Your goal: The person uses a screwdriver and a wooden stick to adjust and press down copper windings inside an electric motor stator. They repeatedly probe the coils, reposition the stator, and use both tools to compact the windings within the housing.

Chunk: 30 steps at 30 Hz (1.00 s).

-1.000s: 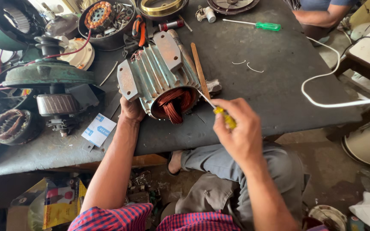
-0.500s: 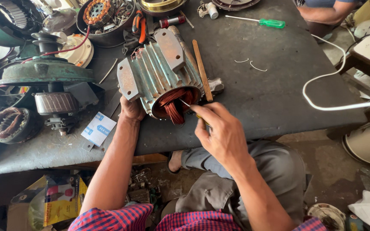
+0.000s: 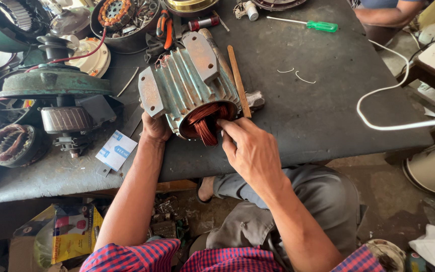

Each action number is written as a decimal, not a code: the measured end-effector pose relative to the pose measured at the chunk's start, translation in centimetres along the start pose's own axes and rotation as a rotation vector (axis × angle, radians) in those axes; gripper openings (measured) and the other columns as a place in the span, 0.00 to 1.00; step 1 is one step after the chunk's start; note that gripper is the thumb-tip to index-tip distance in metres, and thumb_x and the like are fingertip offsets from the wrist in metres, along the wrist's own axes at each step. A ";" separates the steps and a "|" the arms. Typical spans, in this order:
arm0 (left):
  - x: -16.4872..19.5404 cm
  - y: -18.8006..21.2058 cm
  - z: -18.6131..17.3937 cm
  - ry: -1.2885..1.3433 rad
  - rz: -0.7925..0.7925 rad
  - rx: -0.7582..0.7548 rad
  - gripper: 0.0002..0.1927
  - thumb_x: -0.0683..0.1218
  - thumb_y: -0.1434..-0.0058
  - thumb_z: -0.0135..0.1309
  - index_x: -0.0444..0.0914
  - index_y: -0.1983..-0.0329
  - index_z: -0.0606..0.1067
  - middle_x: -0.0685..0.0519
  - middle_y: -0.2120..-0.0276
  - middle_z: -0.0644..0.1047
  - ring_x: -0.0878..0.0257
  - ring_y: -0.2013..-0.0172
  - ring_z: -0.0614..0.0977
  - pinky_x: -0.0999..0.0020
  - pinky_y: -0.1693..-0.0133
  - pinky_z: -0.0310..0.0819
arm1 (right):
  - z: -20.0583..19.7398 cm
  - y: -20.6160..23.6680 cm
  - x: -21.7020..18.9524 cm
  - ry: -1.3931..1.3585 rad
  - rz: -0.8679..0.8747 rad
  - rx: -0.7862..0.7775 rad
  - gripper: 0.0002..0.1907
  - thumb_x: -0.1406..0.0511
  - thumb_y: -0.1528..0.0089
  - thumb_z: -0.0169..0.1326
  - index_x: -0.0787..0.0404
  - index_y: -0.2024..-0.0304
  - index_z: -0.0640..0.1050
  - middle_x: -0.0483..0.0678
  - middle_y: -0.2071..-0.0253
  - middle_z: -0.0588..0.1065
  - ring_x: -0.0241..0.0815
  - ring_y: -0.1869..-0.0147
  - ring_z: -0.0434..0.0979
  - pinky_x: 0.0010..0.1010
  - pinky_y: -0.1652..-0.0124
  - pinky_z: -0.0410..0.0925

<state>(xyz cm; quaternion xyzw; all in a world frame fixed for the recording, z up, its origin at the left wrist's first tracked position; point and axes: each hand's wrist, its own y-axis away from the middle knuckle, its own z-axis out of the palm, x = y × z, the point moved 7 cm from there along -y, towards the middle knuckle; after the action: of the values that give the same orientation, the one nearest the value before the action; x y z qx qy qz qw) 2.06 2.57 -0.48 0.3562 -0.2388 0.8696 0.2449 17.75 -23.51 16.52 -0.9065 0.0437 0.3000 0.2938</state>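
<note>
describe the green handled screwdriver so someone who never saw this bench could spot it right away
Start from the dark workbench and look to its far edge, beyond the ribbed motor housing. The screwdriver lies flat there, alone on bare tabletop. Its bright translucent green handle and thin pale shaft set it apart from the red-handled tool and orange-handled pliers further left.

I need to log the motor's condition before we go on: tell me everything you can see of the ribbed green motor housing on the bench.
The ribbed green metal motor housing lies on its side near the front edge of the dark workbench, open end toward the person. Its paint is worn, with rusty flat mounting feet on top. Copper windings bulge from the opening. The left hand steadies its lower left edge; the right hand has fingertips at the windings. A wooden stick lies against its right side.
</note>
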 end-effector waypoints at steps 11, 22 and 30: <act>-0.3 0.0 -0.4 0.028 0.001 0.012 0.39 0.59 0.50 0.67 0.34 0.38 0.73 0.47 0.46 0.78 0.52 0.44 0.79 0.50 0.38 0.73 | 0.0 -0.2 0.5 0.003 0.048 -0.058 0.12 0.66 0.38 0.57 0.56 0.52 0.84 0.47 0.62 0.79 0.49 0.66 0.81 0.38 0.65 0.73; -0.3 0.0 -0.4 0.028 0.001 0.001 0.40 0.60 0.49 0.67 0.34 0.38 0.73 0.46 0.46 0.78 0.52 0.44 0.80 0.50 0.37 0.73 | -0.2 0.2 -0.8 0.172 0.015 -0.055 0.14 0.66 0.40 0.58 0.52 0.51 0.84 0.42 0.58 0.78 0.47 0.68 0.81 0.38 0.69 0.73; -0.2 0.0 -0.3 0.030 -0.017 0.004 0.37 0.56 0.49 0.65 0.33 0.38 0.73 0.45 0.47 0.79 0.51 0.45 0.80 0.49 0.38 0.73 | -0.3 0.2 -0.7 0.184 -0.021 -0.045 0.13 0.65 0.39 0.59 0.52 0.52 0.84 0.41 0.58 0.78 0.46 0.68 0.81 0.37 0.70 0.73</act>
<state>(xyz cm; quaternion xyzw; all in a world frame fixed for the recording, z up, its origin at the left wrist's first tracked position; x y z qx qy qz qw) 2.08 2.70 -0.76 0.3458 -0.2305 0.8730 0.2553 17.30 -23.85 16.99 -0.9370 0.0541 0.2134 0.2712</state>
